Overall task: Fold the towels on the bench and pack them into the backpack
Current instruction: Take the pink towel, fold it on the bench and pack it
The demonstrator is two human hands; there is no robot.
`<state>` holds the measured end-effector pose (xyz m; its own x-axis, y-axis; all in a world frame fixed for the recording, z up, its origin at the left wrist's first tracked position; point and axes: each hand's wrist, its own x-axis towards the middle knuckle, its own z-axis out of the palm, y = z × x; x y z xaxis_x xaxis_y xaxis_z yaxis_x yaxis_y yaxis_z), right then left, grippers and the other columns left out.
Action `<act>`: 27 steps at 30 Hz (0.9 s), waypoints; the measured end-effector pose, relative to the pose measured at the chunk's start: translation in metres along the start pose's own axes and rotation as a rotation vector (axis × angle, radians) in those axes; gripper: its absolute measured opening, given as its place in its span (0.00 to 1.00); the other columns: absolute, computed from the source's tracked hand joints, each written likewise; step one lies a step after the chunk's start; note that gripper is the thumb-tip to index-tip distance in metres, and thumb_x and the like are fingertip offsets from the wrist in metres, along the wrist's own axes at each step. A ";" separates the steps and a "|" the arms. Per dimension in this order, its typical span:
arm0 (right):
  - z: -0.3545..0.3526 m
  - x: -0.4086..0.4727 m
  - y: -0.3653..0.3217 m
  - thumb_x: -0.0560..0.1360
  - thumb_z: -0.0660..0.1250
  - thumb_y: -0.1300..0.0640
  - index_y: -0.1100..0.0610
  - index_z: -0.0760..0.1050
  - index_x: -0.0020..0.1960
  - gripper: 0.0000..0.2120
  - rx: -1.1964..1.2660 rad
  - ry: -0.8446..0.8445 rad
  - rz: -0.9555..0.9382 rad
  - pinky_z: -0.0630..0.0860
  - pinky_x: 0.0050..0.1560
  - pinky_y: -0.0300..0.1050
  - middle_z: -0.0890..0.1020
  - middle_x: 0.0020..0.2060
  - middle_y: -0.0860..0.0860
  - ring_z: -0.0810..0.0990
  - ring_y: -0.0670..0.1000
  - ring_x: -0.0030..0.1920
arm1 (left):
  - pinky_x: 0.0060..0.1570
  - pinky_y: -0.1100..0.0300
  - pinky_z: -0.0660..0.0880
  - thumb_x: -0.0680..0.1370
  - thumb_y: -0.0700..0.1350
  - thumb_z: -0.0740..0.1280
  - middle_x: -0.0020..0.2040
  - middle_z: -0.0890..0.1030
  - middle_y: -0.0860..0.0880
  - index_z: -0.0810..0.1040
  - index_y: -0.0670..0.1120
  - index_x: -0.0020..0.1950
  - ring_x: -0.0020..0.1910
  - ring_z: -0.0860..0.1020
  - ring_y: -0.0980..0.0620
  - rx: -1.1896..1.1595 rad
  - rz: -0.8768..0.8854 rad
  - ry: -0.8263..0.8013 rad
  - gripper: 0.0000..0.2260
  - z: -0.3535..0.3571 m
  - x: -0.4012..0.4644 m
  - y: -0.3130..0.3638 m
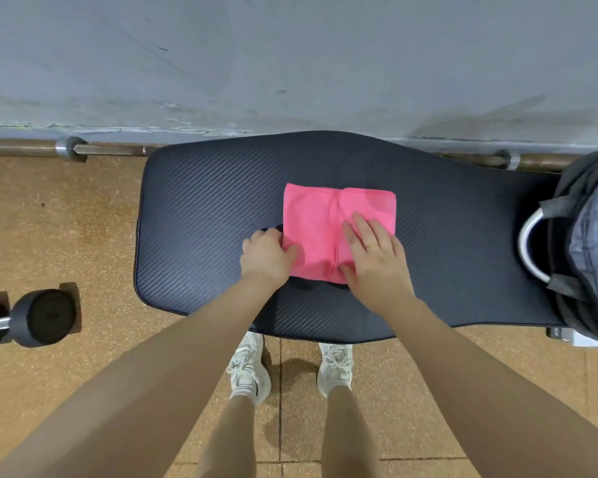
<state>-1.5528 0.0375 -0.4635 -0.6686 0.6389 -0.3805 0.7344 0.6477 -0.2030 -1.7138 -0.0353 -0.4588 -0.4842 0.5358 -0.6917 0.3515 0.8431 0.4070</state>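
While the pink towel (328, 222) lies folded into a rough square at the middle of the bench (194, 215), both hands bear on its near half. A crease runs from the towel's far edge to its near edge, slightly right of centre. The left hand (266, 253) is curled at the towel's near-left corner, thumb on top of the cloth and fingers tucked against its left edge, gripping that edge. The right hand (373, 260) lies flat with fingers spread and extended, palm down on the towel's near-right portion, pressing rather than gripping; a ring (371, 245) shows on one finger. The backpack (587, 243) rests on the right end of the bench, well apart from the towel, with a white handle (529, 250) facing the towel. On the floor beyond the bench's left end lies a dumbbell (38, 317).
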 end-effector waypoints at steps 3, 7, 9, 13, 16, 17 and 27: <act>0.006 0.005 0.001 0.66 0.74 0.52 0.60 0.69 0.67 0.33 -0.028 -0.024 0.025 0.71 0.60 0.60 0.71 0.68 0.58 0.71 0.62 0.66 | 0.32 0.62 0.64 0.77 0.46 0.63 0.36 0.71 0.51 0.66 0.43 0.44 0.37 0.71 0.52 -0.249 0.151 -0.077 0.09 -0.007 -0.011 0.002; 0.003 0.011 0.004 0.72 0.68 0.53 0.54 0.58 0.74 0.34 0.076 -0.074 0.048 0.58 0.71 0.56 0.56 0.75 0.53 0.54 0.56 0.75 | 0.34 0.63 0.64 0.77 0.41 0.63 0.35 0.70 0.55 0.65 0.46 0.41 0.32 0.68 0.58 -0.229 0.456 -0.074 0.08 -0.004 -0.026 0.018; -0.004 0.012 0.010 0.73 0.66 0.60 0.54 0.61 0.73 0.30 0.396 -0.154 0.060 0.52 0.73 0.51 0.56 0.75 0.53 0.52 0.52 0.76 | 0.39 0.60 0.68 0.75 0.40 0.65 0.38 0.71 0.53 0.67 0.45 0.41 0.35 0.69 0.55 -0.206 0.492 -0.061 0.07 0.003 -0.027 0.034; -0.038 0.015 0.025 0.70 0.54 0.75 0.59 0.76 0.55 0.21 1.493 -0.096 0.362 0.76 0.47 0.39 0.81 0.48 0.51 0.80 0.42 0.47 | 0.58 0.57 0.65 0.71 0.41 0.70 0.60 0.72 0.46 0.76 0.40 0.40 0.59 0.69 0.47 -0.059 0.592 0.038 0.06 0.028 -0.022 0.062; -0.052 0.017 0.035 0.80 0.55 0.64 0.58 0.74 0.55 0.11 1.803 -0.064 0.521 0.79 0.37 0.37 0.81 0.45 0.52 0.80 0.48 0.42 | 0.68 0.59 0.59 0.73 0.41 0.69 0.74 0.60 0.43 0.76 0.38 0.42 0.73 0.59 0.48 -0.123 0.561 -0.057 0.06 0.051 -0.016 0.074; -0.052 0.018 0.035 0.80 0.56 0.61 0.58 0.73 0.56 0.09 1.751 -0.044 0.519 0.79 0.38 0.36 0.81 0.46 0.52 0.80 0.47 0.43 | 0.70 0.57 0.57 0.74 0.42 0.68 0.75 0.58 0.43 0.76 0.39 0.44 0.74 0.56 0.48 -0.142 0.555 -0.076 0.06 0.057 -0.014 0.076; -0.022 0.022 0.061 0.71 0.72 0.54 0.58 0.63 0.63 0.26 0.791 0.070 0.532 0.67 0.46 0.43 0.71 0.54 0.52 0.71 0.49 0.50 | 0.71 0.63 0.59 0.75 0.30 0.53 0.73 0.61 0.46 0.67 0.50 0.50 0.70 0.62 0.58 -0.519 0.494 -0.113 0.15 0.066 -0.016 0.078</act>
<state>-1.5251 0.1009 -0.4641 -0.2110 0.8089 -0.5489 0.7929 -0.1868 -0.5800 -1.6253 0.0186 -0.4555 -0.2718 0.8754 -0.3998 0.0687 0.4320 0.8993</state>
